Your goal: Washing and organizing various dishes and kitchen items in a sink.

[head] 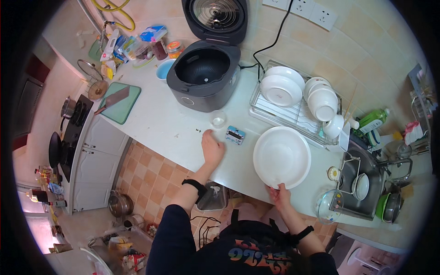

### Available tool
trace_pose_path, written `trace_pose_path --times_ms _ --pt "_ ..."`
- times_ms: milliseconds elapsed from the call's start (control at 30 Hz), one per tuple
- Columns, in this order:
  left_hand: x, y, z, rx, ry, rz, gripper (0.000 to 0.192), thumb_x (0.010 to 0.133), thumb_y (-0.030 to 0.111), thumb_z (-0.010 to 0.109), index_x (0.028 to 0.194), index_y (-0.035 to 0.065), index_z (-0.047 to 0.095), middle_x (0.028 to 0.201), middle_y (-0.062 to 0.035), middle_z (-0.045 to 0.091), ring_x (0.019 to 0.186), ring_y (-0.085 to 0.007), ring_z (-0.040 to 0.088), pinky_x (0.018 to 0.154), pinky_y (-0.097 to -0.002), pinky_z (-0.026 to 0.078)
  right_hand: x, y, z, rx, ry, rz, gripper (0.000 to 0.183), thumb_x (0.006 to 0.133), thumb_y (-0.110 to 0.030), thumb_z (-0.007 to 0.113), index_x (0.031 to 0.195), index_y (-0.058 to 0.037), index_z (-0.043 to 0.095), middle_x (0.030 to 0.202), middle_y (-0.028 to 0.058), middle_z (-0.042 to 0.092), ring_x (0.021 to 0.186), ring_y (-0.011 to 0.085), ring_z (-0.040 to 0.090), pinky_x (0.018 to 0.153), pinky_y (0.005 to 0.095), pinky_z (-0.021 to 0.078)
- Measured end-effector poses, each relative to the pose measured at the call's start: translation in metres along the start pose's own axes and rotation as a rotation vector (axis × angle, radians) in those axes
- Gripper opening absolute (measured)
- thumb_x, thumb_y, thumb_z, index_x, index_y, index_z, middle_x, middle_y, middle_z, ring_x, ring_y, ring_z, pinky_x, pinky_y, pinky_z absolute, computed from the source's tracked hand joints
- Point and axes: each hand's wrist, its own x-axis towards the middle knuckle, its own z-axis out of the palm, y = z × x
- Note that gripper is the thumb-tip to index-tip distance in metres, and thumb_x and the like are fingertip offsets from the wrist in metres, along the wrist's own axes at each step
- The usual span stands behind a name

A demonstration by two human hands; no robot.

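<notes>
In the head view my right hand (281, 197) grips the near rim of a large white bowl (282, 156), with the thumb over the edge. My left hand (212, 148) is over the white counter, its fingers close to a small clear cup (218, 119); whether it touches anything cannot be told. Just right of that hand lies a small blue device with a dark display (235, 135). Behind them stands a dark rice cooker (206, 77) with its lid raised and no inner pot in it.
A wire dish rack (285, 106) holds white bowls at the back right. Beyond it are a steel sink (367, 185) and a glass bowl (329, 206) by the counter's edge. At left, a cleaver (117, 98) lies on a green cutting board (129, 110).
</notes>
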Motion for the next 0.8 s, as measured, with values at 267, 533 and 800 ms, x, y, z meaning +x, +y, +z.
trace_pose_path --times_ms 267,533,800 --pt "0.056 -0.027 0.014 -0.121 -0.102 -0.149 0.076 0.064 0.015 0.067 0.124 -0.0071 0.026 0.119 -0.0235 0.040 0.112 -0.0343 0.039 0.095 -0.0367 0.033 0.004 -0.004 0.018 -0.070 -0.064 -0.011 0.023 0.079 -0.018 0.047 0.096 -0.0022 0.045 0.082 0.0117 0.060 0.069 0.0177 0.061 0.057 0.0284 0.0483" --pt "0.051 -0.009 0.009 -0.121 -0.006 -0.248 0.065 0.061 0.020 0.071 0.111 -0.0064 0.039 0.110 -0.0225 0.046 0.103 -0.0338 0.046 0.088 -0.0370 0.038 0.010 -0.008 0.017 -0.220 -0.194 -0.010 0.025 0.081 -0.020 0.049 0.098 -0.0026 0.047 0.082 0.0084 0.060 0.068 0.0161 0.060 0.059 0.0261 0.0472" --pt "-0.062 -0.010 -0.055 -0.202 0.211 -0.337 0.063 0.062 0.022 0.071 0.109 -0.0053 0.039 0.105 -0.0217 0.047 0.101 -0.0345 0.046 0.088 -0.0371 0.038 -0.002 0.003 -0.004 -0.298 -0.263 -0.018 0.042 0.081 -0.041 0.055 0.101 -0.0041 0.050 0.088 0.0073 0.057 0.084 0.0140 0.052 0.073 0.0267 0.0420"
